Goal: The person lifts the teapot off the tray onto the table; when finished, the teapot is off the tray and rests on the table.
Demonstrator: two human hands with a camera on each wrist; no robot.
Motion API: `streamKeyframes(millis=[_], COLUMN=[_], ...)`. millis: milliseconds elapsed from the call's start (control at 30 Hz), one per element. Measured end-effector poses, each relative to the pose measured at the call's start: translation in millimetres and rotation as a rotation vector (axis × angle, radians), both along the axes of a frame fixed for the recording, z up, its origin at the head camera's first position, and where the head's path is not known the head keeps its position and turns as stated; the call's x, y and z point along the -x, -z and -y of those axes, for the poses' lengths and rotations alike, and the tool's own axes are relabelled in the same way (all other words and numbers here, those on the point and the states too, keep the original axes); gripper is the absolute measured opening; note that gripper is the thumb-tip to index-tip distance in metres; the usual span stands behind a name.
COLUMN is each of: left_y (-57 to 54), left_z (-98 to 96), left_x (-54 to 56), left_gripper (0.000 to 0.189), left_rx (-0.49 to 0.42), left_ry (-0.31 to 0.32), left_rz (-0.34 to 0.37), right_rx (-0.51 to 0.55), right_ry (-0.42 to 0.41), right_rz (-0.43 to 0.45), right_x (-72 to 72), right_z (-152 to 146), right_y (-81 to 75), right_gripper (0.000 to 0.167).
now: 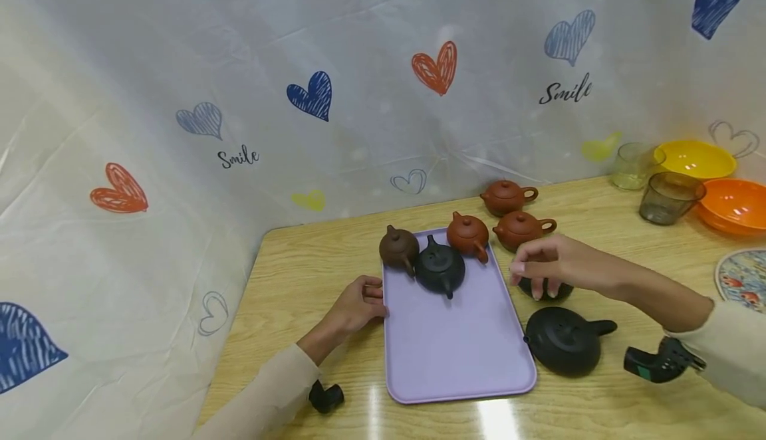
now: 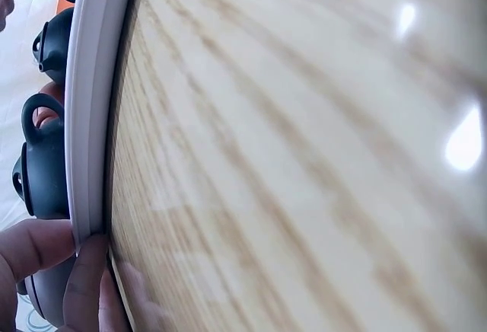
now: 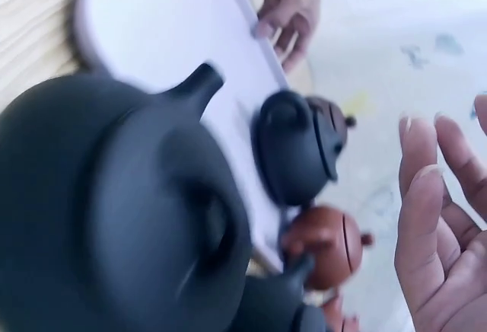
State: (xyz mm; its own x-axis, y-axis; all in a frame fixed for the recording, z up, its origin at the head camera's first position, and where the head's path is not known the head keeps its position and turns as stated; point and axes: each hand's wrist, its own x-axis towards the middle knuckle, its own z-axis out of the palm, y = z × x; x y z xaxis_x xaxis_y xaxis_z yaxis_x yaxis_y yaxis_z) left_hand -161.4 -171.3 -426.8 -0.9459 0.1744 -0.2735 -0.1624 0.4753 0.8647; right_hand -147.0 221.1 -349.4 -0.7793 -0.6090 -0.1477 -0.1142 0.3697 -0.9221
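Observation:
A lilac tray (image 1: 455, 353) lies on the wooden table. My left hand (image 1: 356, 307) pinches its left rim, thumb on top and fingers against the outer side in the left wrist view. At the tray's far end sit a brown teapot (image 1: 397, 246), a black teapot (image 1: 439, 267) and a reddish-brown teapot (image 1: 467, 234). My right hand (image 1: 546, 262), fingers loosely bent and holding nothing, hovers over a small black teapot (image 1: 562, 292) right of the tray, partly hiding it. Nearer me is a larger black teapot (image 1: 562, 340), which fills much of the right wrist view.
Two more reddish-brown teapots (image 1: 505, 195) stand behind the right hand. At the far right are a clear glass cup (image 1: 631, 167), a smoky glass cup (image 1: 667, 201), a yellow bowl (image 1: 697, 159), an orange bowl (image 1: 739, 207) and a patterned round mat (image 1: 742, 277). A heart-printed cloth (image 1: 359, 41) hangs behind.

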Motion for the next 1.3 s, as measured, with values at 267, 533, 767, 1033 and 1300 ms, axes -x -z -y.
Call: streamKeyframes(millis=[267,533,767,1033,1300], left_y=[-3.3,-4.6,-2.4,-2.8,-3.3], left_z=[-3.4,-5.2,-3.7,-4.5,-1.6], left_x=[1.4,2.6,3.2,0.9,1.1], left_gripper=[0.06,0.061,0.061,0.063,0.063], left_rx=[0.019,0.012,0.01,-0.005,0.012], left_ry=[0.017,0.022,0.017,0.007,0.004], left_rz=[-0.002,0.006,0.015,0.026,0.026], right_rx=[-0.073,-0.149,-0.23,-0.272,-0.277], right_ry=[0.021,-0.009,-0.078,-0.07,0.005], right_rz=[0.118,0.199,0.192,0.145,0.169], right_x=[24.8,38.5,42.0,41.4,42.7], right_z=[48,76,90,87,78], right_y=[3.6,13.2,20.7,17.5,19.5], right_gripper=[0.034,0.03,0.039,0.032,0.026])
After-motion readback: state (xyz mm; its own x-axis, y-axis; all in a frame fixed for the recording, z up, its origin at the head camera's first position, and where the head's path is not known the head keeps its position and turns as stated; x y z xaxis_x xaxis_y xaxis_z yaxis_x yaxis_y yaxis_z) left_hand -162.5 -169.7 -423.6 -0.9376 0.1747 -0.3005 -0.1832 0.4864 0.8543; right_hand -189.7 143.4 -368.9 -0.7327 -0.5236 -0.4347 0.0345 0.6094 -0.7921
